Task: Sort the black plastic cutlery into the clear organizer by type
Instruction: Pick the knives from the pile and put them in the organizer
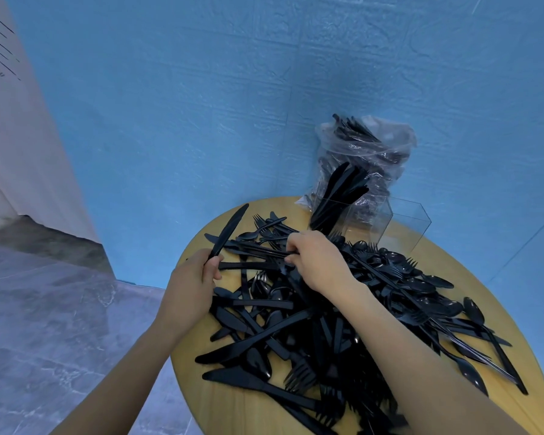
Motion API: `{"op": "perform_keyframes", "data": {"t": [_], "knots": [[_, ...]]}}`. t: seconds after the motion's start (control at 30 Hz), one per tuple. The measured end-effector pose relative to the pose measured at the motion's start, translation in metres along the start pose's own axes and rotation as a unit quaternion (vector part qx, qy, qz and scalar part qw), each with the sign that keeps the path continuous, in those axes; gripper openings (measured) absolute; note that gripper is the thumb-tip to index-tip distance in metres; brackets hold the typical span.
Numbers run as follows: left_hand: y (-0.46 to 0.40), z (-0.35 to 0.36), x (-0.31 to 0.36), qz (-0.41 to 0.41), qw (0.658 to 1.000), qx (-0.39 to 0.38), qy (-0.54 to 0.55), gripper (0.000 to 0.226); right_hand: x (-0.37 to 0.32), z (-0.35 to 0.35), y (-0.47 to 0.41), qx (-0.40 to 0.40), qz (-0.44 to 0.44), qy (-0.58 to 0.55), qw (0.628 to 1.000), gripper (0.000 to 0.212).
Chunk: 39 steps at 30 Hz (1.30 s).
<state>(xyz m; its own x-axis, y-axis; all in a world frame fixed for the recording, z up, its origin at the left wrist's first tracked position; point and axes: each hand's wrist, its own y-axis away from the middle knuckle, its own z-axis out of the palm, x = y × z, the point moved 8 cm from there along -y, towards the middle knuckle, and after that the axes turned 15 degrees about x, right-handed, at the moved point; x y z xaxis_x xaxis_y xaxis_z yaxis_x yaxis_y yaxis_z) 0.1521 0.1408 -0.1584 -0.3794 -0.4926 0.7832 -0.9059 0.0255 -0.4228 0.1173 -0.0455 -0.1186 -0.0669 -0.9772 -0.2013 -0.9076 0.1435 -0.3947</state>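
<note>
We see a round wooden desk (230,409) at lower right, against a blue wall (201,105), grey floor (44,324) at left. Its near edge is cut off. Cutlery (327,324) lies heaped across it. The organizer (387,221) at upper right holds knives; a bag (365,152) stands behind. Our left hand (189,287) grips a knife (228,232). Our right hand (318,262) pinches a piece we cannot identify.

Two hands (189,290), one clear organizer (387,221), one plastic bag (368,152), one round table (233,409); loose cutlery (343,309) uncountable.
</note>
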Motion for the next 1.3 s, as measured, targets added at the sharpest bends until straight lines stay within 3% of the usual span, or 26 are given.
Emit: {"op": "perform_keyframes", "data": {"t": [0.3, 0.6, 0.7, 0.87, 1.03, 1.17, 1.3], "knots": [[0.005, 0.031, 0.053, 0.052, 0.998, -0.037, 0.012, 0.029, 0.077, -0.036, 0.036, 0.029, 0.171, -0.081, 0.982, 0.012], [0.019, 0.075, 0.111, 0.065, 0.991, -0.098, 0.059, 0.027, 0.123, -0.047, 0.076, 0.057, 0.294, -0.237, 0.924, 0.025], [0.023, 0.09, 0.125, 0.032, 0.987, -0.133, 0.085, 0.026, 0.126, -0.052, 0.082, 0.098, 0.323, -0.311, 0.888, 0.026], [0.035, 0.11, 0.146, -0.047, 0.971, -0.165, 0.169, 0.022, 0.115, -0.054, 0.087, 0.173, 0.377, -0.47, 0.779, 0.018], [0.05, 0.124, 0.153, -0.057, 0.964, -0.181, 0.184, 0.025, 0.105, -0.051, 0.09, 0.213, 0.392, -0.519, 0.729, 0.018], [0.053, 0.122, 0.158, -0.035, 0.97, -0.168, 0.173, 0.024, 0.096, -0.05, 0.093, 0.231, 0.375, -0.539, 0.718, 0.016], [0.053, 0.119, 0.16, -0.004, 0.98, -0.139, 0.145, 0.029, 0.092, -0.059, 0.096, 0.262, 0.34, -0.489, 0.76, 0.022]]}}
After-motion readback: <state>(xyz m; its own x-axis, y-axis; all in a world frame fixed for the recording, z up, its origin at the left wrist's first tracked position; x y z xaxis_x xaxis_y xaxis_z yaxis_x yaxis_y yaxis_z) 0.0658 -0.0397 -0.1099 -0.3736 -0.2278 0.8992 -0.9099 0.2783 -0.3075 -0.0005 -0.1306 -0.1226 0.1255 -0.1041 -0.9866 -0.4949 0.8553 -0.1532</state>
